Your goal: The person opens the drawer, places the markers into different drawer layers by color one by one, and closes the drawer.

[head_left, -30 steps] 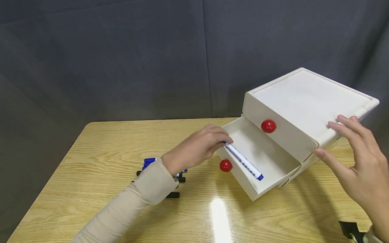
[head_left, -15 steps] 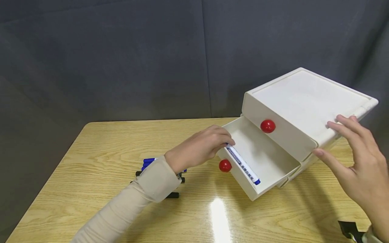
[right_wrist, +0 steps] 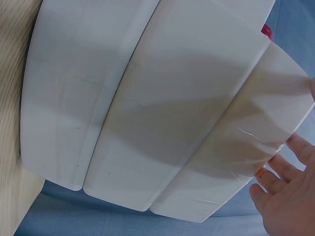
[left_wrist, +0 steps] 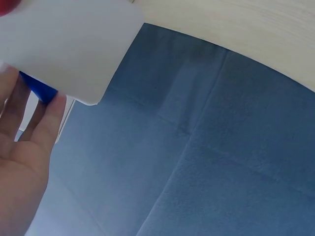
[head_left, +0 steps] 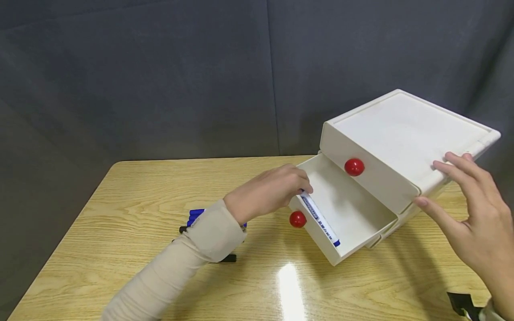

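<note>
My left hand [head_left: 271, 189] pinches the blue end of a white whiteboard marker [head_left: 320, 218] over the front of a pulled-out drawer [head_left: 345, 207]. The marker lies along the inside of the drawer front, its other blue end low toward the near corner. In the left wrist view its blue end [left_wrist: 42, 90] shows between thumb and fingers. The drawer belongs to a white drawer unit [head_left: 413, 133] with red round knobs. My right hand [head_left: 478, 214] rests spread on the unit's upper right edge; in the right wrist view its fingertips touch that edge.
Several blue-capped markers [head_left: 196, 216] and black-capped ones [head_left: 230, 258] lie on the wooden table [head_left: 132, 200], partly hidden under my left sleeve. A black object [head_left: 461, 303] sits by my right wrist. A dark curtain [head_left: 160, 89] hangs behind the table.
My left hand has moved slightly right, and the marker has gone down into the drawer, against its front wall. My right hand and the drawer unit have stayed put.
</note>
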Tool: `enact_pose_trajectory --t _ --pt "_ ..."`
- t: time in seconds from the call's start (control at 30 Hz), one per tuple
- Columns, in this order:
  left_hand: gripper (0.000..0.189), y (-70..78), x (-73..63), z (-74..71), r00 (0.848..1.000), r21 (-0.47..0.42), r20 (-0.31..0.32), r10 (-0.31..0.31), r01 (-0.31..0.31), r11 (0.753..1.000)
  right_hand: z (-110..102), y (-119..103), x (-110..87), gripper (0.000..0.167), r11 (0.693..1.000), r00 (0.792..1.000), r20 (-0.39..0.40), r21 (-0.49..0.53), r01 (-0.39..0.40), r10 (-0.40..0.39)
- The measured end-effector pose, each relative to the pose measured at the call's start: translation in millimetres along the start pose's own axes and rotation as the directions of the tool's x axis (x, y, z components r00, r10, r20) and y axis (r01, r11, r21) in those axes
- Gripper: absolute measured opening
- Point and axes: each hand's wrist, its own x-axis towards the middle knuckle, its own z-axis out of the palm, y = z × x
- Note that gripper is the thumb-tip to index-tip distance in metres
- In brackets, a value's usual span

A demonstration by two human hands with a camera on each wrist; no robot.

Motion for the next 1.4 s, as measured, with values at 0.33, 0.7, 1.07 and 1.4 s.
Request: enact_pose_trajectory --t 0.33,0.7,1.07,1.4 --pt "0.03 4.3 5.1 -5.0 0.997 0.009 0.048 -0.054 0.053 0.999 0.1 -2.8 0.6 0.089 1.0 1.0 -0.019 0.016 0.009 -0.009" --pt "0.029 0.6 5.2 -4.4 0.993 -0.132 0.098 -0.06 0.073 0.989 0.2 -3.2 0.0 0.088 1.0 1.0 -0.019 0.02 0.008 -0.008" --pt "0.027 -11.9 -5.4 2.8 0.998 -0.162 -0.066 -0.003 -0.008 0.987 1.0 -6.8 0.4 0.088 0.999 0.999 -0.038 0.044 0.019 -0.017" --pt "0.031 -21.5 -22.5 3.9 0.979 -0.156 -0.197 -0.043 0.012 0.988 0.8 -2.6 -0.6 0.089 0.998 0.998 -0.047 0.046 0.035 -0.033"
